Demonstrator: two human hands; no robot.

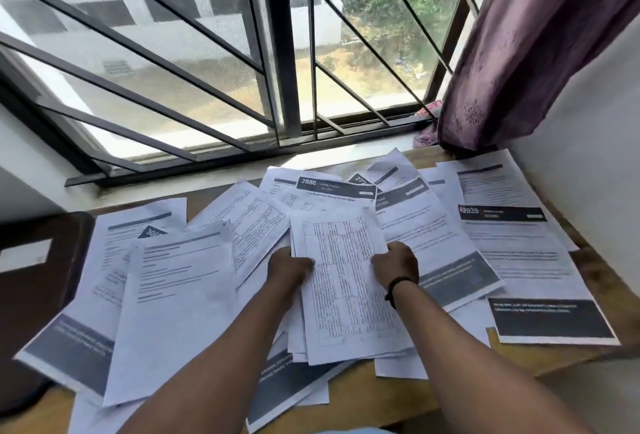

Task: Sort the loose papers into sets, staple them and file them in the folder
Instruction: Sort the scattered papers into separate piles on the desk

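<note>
Both hands, left hand (pixel 289 269) and right hand (pixel 394 265), grip one paper stack (pixel 346 288).

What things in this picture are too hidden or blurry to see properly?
- Head view: print on the table sheet both hands grip: too small, blurred.
- Left hand and right hand fingertips: under the sheet.
- Dark object, far left: cut by the edge.
- Stapler: none in sight.
</note>
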